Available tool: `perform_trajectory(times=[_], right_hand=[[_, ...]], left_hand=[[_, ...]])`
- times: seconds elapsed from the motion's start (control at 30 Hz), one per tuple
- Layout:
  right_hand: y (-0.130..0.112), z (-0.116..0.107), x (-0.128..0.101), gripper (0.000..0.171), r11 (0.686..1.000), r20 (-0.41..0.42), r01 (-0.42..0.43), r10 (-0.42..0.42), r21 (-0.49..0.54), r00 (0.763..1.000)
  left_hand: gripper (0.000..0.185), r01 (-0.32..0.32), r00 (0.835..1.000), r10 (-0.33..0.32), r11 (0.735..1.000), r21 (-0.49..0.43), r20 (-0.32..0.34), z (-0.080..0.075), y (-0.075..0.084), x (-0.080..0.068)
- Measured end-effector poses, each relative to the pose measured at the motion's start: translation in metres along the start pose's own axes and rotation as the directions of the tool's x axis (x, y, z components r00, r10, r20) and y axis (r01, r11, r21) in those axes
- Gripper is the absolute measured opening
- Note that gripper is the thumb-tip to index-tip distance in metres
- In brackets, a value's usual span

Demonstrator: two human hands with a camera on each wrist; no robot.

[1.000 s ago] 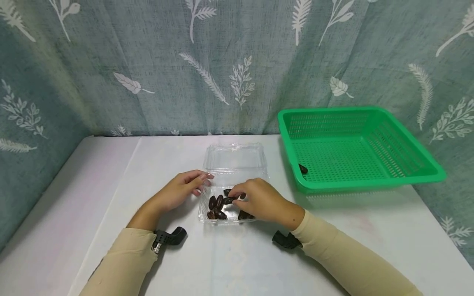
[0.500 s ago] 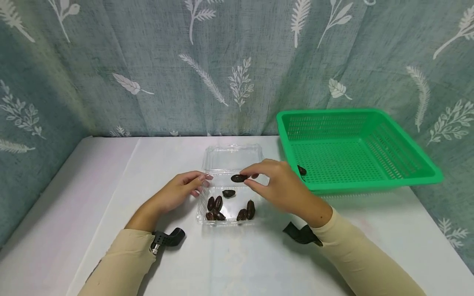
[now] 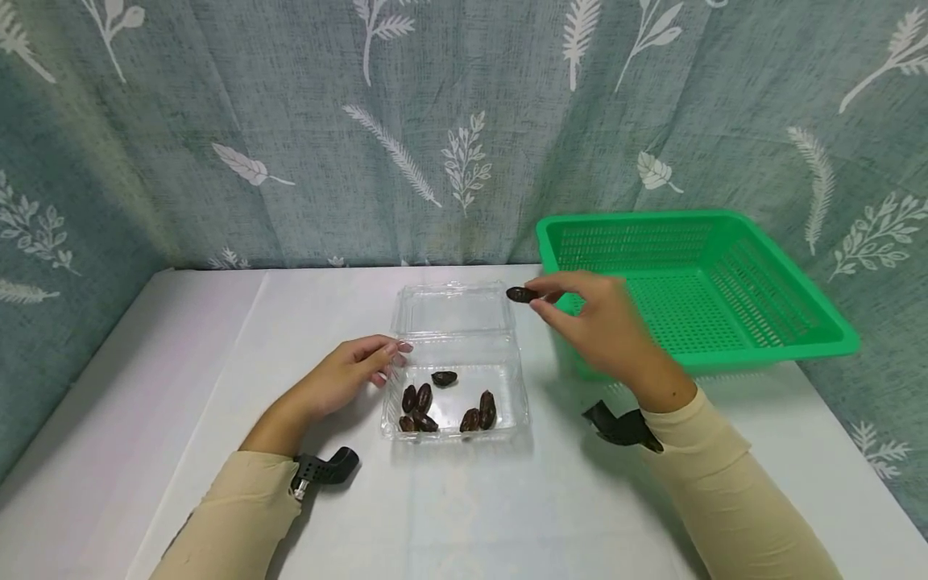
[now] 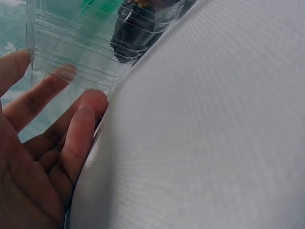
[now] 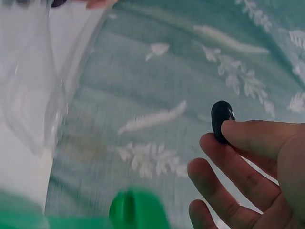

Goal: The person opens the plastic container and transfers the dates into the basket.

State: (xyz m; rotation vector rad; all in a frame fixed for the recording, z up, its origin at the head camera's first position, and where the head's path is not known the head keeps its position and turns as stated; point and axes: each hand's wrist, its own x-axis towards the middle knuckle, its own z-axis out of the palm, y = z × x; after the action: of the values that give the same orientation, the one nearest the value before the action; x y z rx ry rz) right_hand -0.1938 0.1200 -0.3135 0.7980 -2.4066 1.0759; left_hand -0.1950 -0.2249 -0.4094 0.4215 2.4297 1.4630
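Note:
My right hand [image 3: 605,322] pinches a dark brown date [image 3: 520,295] between thumb and fingertips. It is raised near the basket's left rim, right of the clear clamshell container [image 3: 516,395]. The right wrist view shows the same date [image 5: 220,117] at the thumb tip, the other fingers spread loosely. The container stands with its lid [image 3: 453,310] laid back. In its base lie several dates [image 3: 424,397], with a lone date [image 3: 444,378] near the hinge. My left hand [image 3: 348,374] holds the container's rear left corner lightly, fingertips at the rim and wall [image 4: 76,52].
A green plastic basket [image 3: 761,356] stands at the right of the white table [image 3: 326,524]; my right hand hides its near left corner. A patterned curtain [image 3: 290,217] hangs behind the table and along the sides. Black wrist mounts [image 3: 329,467] stick out below the sleeves.
My right hand has lifted the date out of the container and carried it right and away from me, toward the basket. The left hand stays at the container's corner.

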Motion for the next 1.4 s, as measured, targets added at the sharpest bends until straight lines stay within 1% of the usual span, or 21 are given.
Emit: perform_trajectory(times=[0.1,0.23,0.43,0.5,0.67,0.77,0.87,0.93,1.07,1.17,1.27,1.4], right_hand=[[0.008,-0.008,0.002,0.016,0.999,-0.02,-0.026,0.026,-0.039,0.999],[0.02,-0.016,0.004,0.015,0.994,-0.035,-0.068,0.066,-0.09,0.997],[0.038,-0.028,0.004,0.016,0.976,-0.063,-0.157,0.149,-0.154,0.987],[0.043,-0.032,0.004,0.016,0.966,-0.058,-0.19,0.183,-0.174,0.981],[0.056,-0.038,0.0,0.017,0.944,-0.012,-0.268,0.271,-0.194,0.963],[0.063,-0.042,-0.002,0.018,0.93,0.001,-0.305,0.312,-0.207,0.95],[0.069,-0.044,-0.003,0.018,0.91,0.036,-0.339,0.357,-0.239,0.933],[0.073,-0.044,-0.004,0.02,0.895,0.077,-0.363,0.394,-0.261,0.916],[0.079,-0.041,-0.006,0.024,0.874,0.205,-0.383,0.451,-0.3,0.868],[0.081,-0.039,-0.006,0.023,0.871,0.293,-0.38,0.468,-0.311,0.834],[0.082,-0.038,-0.004,0.021,0.874,0.34,-0.367,0.467,-0.318,0.816],[0.084,-0.037,-0.004,0.019,0.87,0.362,-0.362,0.473,-0.334,0.803]], left_hand=[[0.038,-0.008,1.0,0.008,1.0,-0.002,-0.009,0.0,-0.001,-0.001],[0.038,-0.009,1.0,0.009,1.0,-0.005,-0.002,0.001,-0.002,-0.001],[0.038,-0.016,1.0,0.016,1.0,-0.008,0.004,-0.001,-0.001,-0.001],[0.039,-0.013,1.0,0.013,1.0,-0.006,0.004,-0.001,0.0,0.0],[0.039,0.004,1.0,-0.005,1.0,0.011,0.009,-0.001,0.0,-0.002],[0.039,0.0,1.0,0.0,1.0,0.014,0.011,-0.001,0.0,-0.002],[0.039,-0.007,1.0,0.007,1.0,0.013,0.01,-0.001,0.0,0.0],[0.039,-0.007,1.0,0.007,1.0,0.011,0.013,-0.001,-0.001,0.0],[0.039,0.0,1.0,0.0,1.0,0.014,0.023,-0.001,-0.001,-0.002],[0.039,-0.004,1.0,0.004,1.0,0.013,0.025,-0.001,0.0,-0.001],[0.039,-0.001,1.0,0.001,1.0,0.015,0.014,-0.002,0.002,0.0],[0.039,0.0,1.0,0.0,1.0,0.012,0.009,0.0,0.002,0.0]])
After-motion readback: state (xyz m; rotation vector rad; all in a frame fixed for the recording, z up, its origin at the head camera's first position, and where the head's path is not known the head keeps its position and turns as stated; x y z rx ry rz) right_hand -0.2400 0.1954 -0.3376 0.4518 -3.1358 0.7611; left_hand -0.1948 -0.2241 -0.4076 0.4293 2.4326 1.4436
